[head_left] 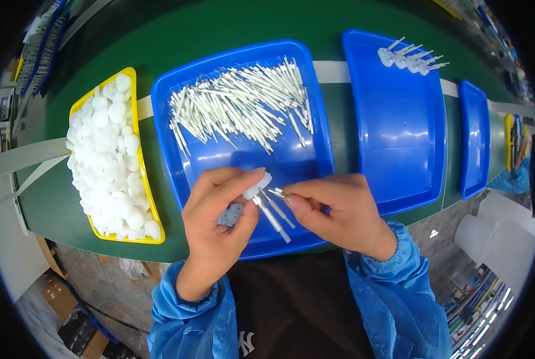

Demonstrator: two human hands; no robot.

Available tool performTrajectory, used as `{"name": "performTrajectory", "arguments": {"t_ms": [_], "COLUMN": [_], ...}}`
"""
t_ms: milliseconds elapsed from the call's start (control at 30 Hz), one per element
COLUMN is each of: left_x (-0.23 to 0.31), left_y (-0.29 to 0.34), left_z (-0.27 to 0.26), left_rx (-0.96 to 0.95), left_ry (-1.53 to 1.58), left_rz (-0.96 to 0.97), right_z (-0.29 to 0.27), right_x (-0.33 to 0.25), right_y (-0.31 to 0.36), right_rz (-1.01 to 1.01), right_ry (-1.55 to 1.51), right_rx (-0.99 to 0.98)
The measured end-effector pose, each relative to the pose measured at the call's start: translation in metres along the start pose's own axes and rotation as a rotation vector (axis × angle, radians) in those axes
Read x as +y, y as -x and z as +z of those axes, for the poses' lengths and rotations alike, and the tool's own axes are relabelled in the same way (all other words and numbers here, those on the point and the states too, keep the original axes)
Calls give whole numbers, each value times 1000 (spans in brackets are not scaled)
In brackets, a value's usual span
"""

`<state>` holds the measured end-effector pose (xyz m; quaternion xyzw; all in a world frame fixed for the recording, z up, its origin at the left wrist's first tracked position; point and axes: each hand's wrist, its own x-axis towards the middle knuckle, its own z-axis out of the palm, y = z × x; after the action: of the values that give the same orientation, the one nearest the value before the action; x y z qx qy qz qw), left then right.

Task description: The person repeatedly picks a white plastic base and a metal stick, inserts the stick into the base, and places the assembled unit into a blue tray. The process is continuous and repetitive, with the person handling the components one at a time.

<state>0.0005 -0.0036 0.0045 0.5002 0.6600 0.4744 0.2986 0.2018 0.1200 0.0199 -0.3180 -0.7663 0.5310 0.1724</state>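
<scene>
My left hand (216,218) is closed around a white round plastic cap (258,186), held between thumb and fingers. Two thin white rods with metal ends (273,220) stick out of the cap, slanting down to the right. A pale, translucent piece (230,214) shows in the left palm; its kind is unclear. Just right of the cap, my right hand (342,212) pinches a thin rod (277,192), its tip pointing at the cap; most of it is hidden by the fingers. Both hands are above the near part of a blue tray (324,134) full of loose white rods (243,105).
At left, a yellow-rimmed tray (140,140) is heaped with white plastic caps (108,161). Another blue tray (399,149) on the right holds several caps with rods (412,60) at its far end. Beyond it lies a smaller blue tray (474,140). All rest on a green table (219,18).
</scene>
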Motion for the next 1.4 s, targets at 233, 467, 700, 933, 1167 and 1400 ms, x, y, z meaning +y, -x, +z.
{"name": "performTrajectory", "arguments": {"t_ms": [233,467,700,933,1167,1400], "left_x": [6,4,6,2,3,2], "left_y": [-3,-7,-2,1,1,-4], "left_z": [4,-2,5,4,1,-5], "left_rx": [27,-54,11,1,-20,-71], "left_ry": [136,-127,-62,-122,-53,-110], "left_rz": [-104,36,-94,-43,-65,80], "right_z": [3,-3,0,10,13,18], "right_x": [4,2,4,4,7,8], "right_y": [-2,1,2,2,-2,-3], "right_rz": [-57,-40,-108,-180,-61,10], "right_ry": [40,66,139,217,104,31], "right_rx": [23,35,86,141,92,90]}}
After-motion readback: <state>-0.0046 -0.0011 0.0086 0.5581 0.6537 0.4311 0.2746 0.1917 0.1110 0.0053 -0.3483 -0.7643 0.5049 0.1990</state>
